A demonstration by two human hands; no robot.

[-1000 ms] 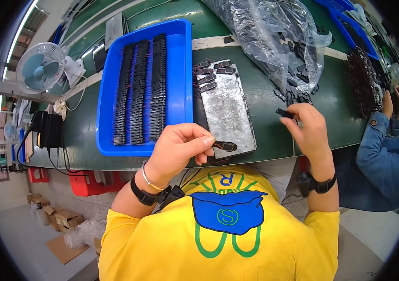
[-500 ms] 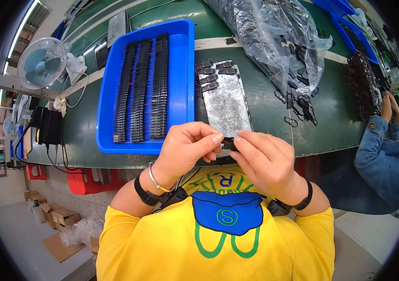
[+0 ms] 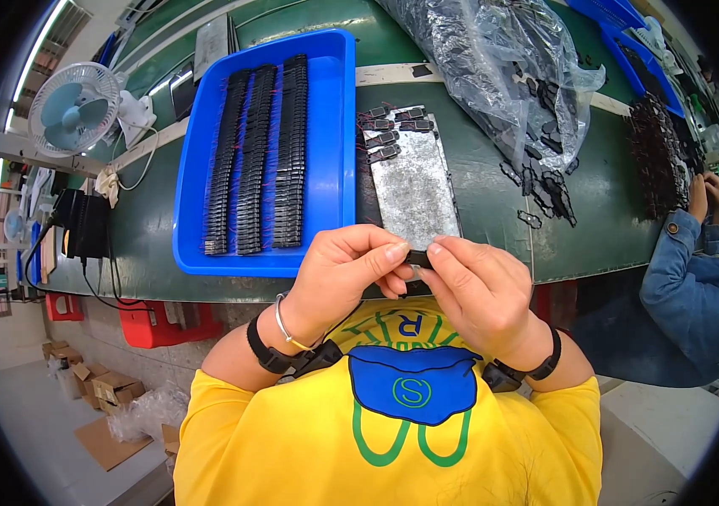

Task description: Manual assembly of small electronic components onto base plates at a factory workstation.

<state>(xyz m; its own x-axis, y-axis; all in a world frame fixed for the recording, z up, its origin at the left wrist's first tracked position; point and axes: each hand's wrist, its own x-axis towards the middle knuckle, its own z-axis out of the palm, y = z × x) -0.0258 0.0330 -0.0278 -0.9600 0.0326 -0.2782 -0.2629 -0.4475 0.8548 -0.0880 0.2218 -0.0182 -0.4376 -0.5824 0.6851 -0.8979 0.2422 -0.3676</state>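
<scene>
Close to my body at the bench's front edge, my left hand (image 3: 358, 263) and my right hand (image 3: 482, 280) face each other, both closed. Between their fingertips they pinch a small black rectangular part (image 3: 418, 259), largely covered by the fingers. Just beyond lies a grey, worn-looking flat plate (image 3: 412, 190). On its far end rest several small black modules (image 3: 383, 139) with thin dark red wires. To the left stands a blue tray (image 3: 325, 160) holding three long rows of similar black parts (image 3: 254, 160).
A clear plastic bag (image 3: 503, 76) with black frame-like pieces lies at the back right, some pieces (image 3: 553, 194) spilled on the green bench (image 3: 595, 228). A small fan (image 3: 77, 110) stands far left. At right, a co-worker's blue sleeve (image 3: 680, 261) reaches beside a dark wired pile (image 3: 656, 156).
The black part has turned slightly and shows more between my fingertips. Both hands keep nearly the same place. The co-worker's hands have shifted a little.
</scene>
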